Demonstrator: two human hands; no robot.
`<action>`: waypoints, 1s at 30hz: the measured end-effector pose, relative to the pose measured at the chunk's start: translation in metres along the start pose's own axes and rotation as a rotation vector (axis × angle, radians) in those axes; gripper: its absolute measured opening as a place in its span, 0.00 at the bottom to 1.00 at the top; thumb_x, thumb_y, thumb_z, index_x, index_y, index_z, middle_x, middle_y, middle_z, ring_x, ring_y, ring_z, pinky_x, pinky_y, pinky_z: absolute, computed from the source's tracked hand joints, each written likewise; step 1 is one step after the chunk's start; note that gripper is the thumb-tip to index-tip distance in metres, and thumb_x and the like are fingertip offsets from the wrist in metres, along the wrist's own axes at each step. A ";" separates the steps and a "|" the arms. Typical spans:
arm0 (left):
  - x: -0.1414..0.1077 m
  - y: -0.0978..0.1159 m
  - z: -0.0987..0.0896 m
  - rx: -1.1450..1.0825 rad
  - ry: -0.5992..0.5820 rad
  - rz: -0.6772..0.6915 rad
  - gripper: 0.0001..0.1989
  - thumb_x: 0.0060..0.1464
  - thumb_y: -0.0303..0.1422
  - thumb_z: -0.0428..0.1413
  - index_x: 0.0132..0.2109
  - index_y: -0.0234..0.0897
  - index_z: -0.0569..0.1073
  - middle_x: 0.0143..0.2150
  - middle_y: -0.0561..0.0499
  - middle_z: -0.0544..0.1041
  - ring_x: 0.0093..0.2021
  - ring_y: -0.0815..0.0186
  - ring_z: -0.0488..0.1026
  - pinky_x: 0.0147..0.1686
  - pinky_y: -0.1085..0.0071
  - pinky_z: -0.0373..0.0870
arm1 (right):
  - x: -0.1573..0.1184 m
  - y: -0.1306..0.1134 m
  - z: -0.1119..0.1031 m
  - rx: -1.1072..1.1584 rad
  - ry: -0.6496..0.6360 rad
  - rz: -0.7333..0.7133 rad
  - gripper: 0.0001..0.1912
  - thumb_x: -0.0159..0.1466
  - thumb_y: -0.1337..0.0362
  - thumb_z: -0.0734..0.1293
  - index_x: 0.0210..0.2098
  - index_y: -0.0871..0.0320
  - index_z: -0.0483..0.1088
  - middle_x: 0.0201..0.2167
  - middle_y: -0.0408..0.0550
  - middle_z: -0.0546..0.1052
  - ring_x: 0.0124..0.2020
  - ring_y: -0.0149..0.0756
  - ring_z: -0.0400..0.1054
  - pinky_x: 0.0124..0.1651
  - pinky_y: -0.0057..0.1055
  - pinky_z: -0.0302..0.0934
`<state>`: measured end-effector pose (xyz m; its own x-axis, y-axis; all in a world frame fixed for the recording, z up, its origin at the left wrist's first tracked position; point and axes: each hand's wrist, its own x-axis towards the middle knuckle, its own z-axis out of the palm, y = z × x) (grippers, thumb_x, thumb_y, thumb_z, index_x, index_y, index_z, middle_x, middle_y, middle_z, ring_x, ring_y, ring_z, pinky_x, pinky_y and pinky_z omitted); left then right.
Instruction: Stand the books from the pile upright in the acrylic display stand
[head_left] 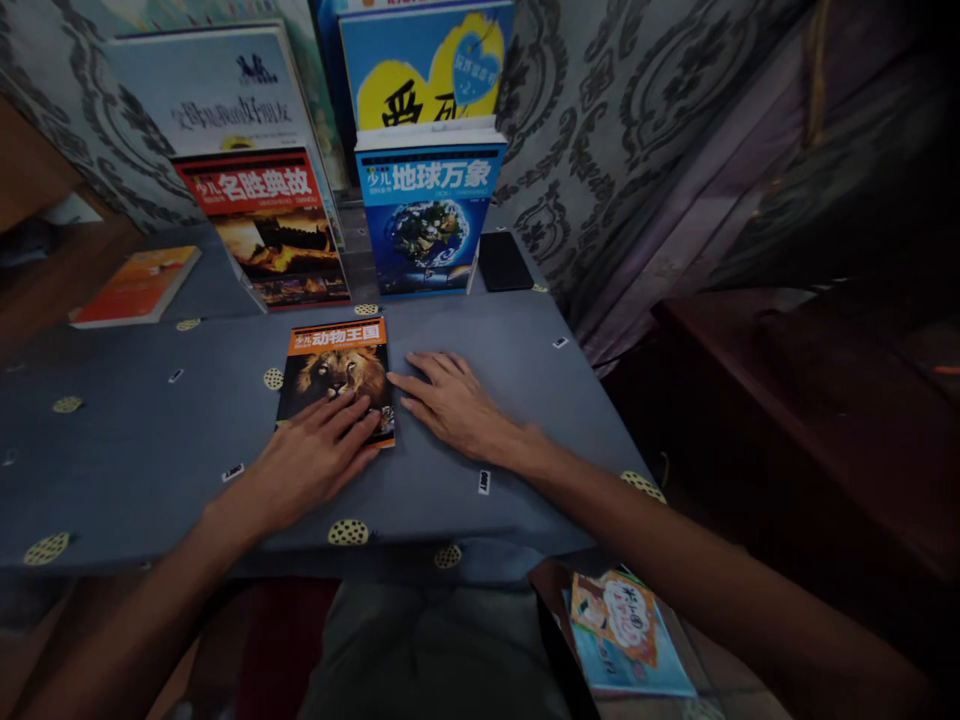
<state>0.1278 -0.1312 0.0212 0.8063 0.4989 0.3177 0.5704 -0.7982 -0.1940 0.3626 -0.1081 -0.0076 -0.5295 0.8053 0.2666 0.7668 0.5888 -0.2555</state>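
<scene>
A book with a lion on its cover (341, 365) lies flat on the grey-blue tablecloth (247, 385), its orange title band toward the far side. My left hand (319, 450) rests flat on the lower part of this book, fingers stretched out, hiding that part of the cover. Just right of the book, my right hand (446, 400) lies on the cloth with its fingers spread, one fingertip at the book's right edge. Behind the lion book stand a book with a red title band (259, 185) and a blue book with a globe (431, 230).
Taller books, one white (202, 90) and one blue and yellow (427, 70), stand behind these. An orange book (142, 285) lies at the left, a black phone (504, 262) at the back right. Picture books (630, 640) lie below the table's front right edge.
</scene>
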 end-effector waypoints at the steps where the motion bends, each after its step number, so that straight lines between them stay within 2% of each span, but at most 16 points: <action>1: 0.000 0.000 0.000 0.000 0.005 0.002 0.21 0.70 0.39 0.44 0.53 0.33 0.77 0.53 0.41 0.80 0.55 0.53 0.77 0.52 0.55 0.76 | -0.004 -0.001 0.000 0.022 0.016 -0.016 0.20 0.73 0.62 0.57 0.62 0.54 0.67 0.62 0.59 0.69 0.64 0.48 0.59 0.64 0.54 0.55; 8: -0.002 -0.002 0.000 -0.045 -0.040 -0.021 0.21 0.70 0.37 0.43 0.56 0.34 0.76 0.56 0.41 0.79 0.58 0.53 0.74 0.54 0.54 0.74 | -0.023 -0.008 0.000 0.194 0.109 -0.106 0.18 0.72 0.66 0.57 0.56 0.58 0.72 0.56 0.59 0.73 0.60 0.46 0.64 0.60 0.50 0.61; 14: -0.004 0.000 -0.001 -0.110 -0.058 -0.063 0.22 0.70 0.39 0.43 0.56 0.34 0.75 0.57 0.40 0.78 0.59 0.53 0.74 0.56 0.53 0.73 | -0.033 -0.018 -0.009 0.286 0.109 -0.152 0.18 0.72 0.67 0.57 0.57 0.57 0.72 0.56 0.58 0.73 0.61 0.43 0.63 0.61 0.48 0.62; 19: -0.005 0.002 -0.001 -0.096 -0.064 -0.076 0.23 0.69 0.43 0.44 0.57 0.34 0.74 0.57 0.39 0.77 0.59 0.53 0.73 0.57 0.53 0.73 | -0.036 -0.023 -0.016 0.149 -0.071 -0.233 0.20 0.69 0.71 0.60 0.58 0.53 0.71 0.59 0.56 0.72 0.62 0.45 0.62 0.62 0.50 0.60; 21: -0.006 0.002 -0.001 -0.091 -0.070 -0.069 0.23 0.69 0.42 0.44 0.57 0.33 0.74 0.58 0.39 0.77 0.60 0.53 0.73 0.57 0.54 0.72 | -0.036 -0.025 -0.017 0.096 -0.103 -0.230 0.23 0.67 0.73 0.62 0.59 0.52 0.71 0.59 0.56 0.71 0.62 0.46 0.61 0.62 0.51 0.59; 26: -0.006 0.002 -0.002 -0.127 -0.090 -0.106 0.22 0.68 0.42 0.46 0.59 0.35 0.73 0.59 0.40 0.76 0.61 0.53 0.71 0.59 0.54 0.71 | -0.040 -0.028 -0.016 0.023 -0.079 -0.215 0.24 0.66 0.75 0.63 0.60 0.52 0.70 0.59 0.56 0.72 0.61 0.46 0.62 0.61 0.49 0.59; 30: -0.007 0.001 -0.003 -0.143 -0.089 -0.113 0.22 0.67 0.42 0.48 0.59 0.35 0.73 0.60 0.41 0.76 0.62 0.54 0.71 0.58 0.54 0.71 | -0.039 -0.028 -0.013 0.067 -0.048 -0.218 0.20 0.67 0.73 0.62 0.55 0.51 0.74 0.51 0.54 0.76 0.54 0.43 0.67 0.57 0.45 0.63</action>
<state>0.1221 -0.1371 0.0216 0.7529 0.6107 0.2453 0.6348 -0.7722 -0.0263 0.3671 -0.1571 0.0012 -0.6976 0.6602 0.2783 0.6077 0.7510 -0.2584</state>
